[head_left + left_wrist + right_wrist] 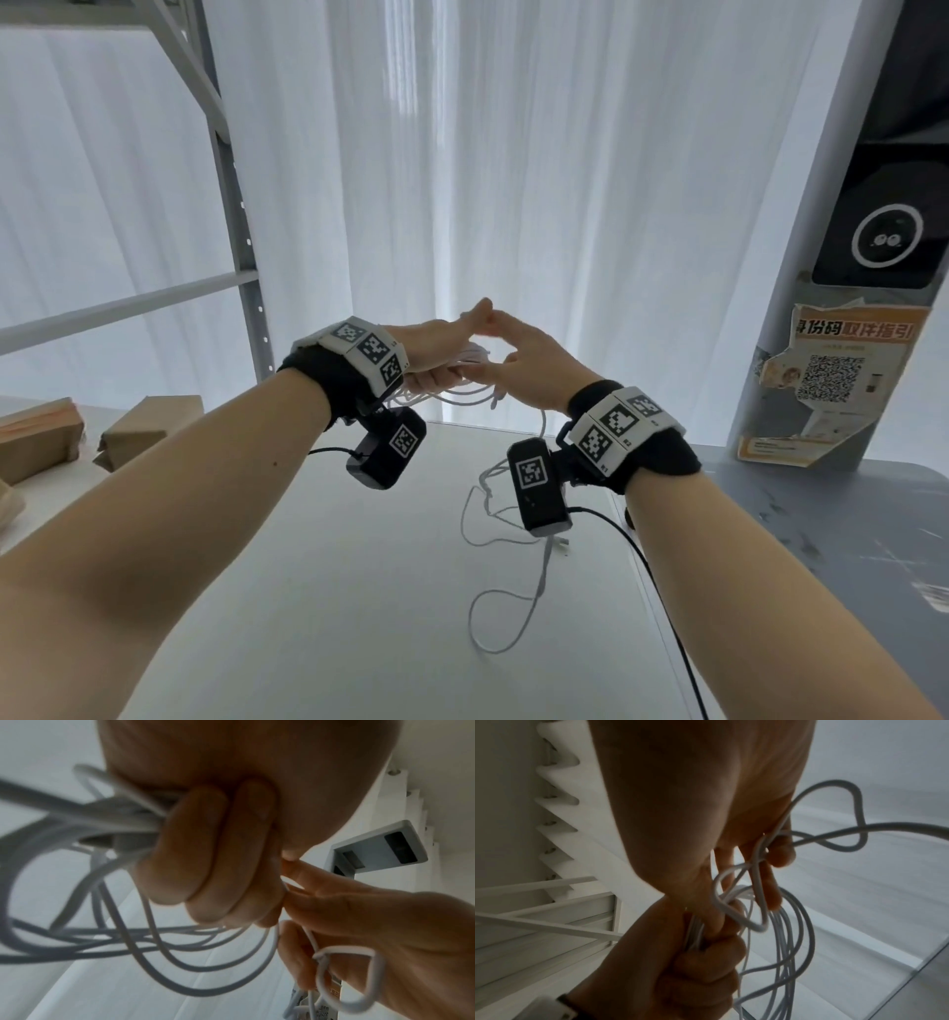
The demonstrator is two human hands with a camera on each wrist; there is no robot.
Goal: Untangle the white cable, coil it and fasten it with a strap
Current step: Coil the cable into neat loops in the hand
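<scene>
Head view: left hand [436, 354] fisted round bundled loops of white cable [464, 390], prob. to keep the coil together; right hand [534, 370] pinches a kinked strand beside it, feeding the next turn; rest trails limp onto smooth white table [359, 565]; cord thin, round, springy; no strap seen.

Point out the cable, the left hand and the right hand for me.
cable [534, 591]: head view, on the slack strand lying on the table.
left hand [436, 349]: head view, on the back of the hand gripping the loops.
right hand [534, 365]: head view, on the back of the hand.
</scene>
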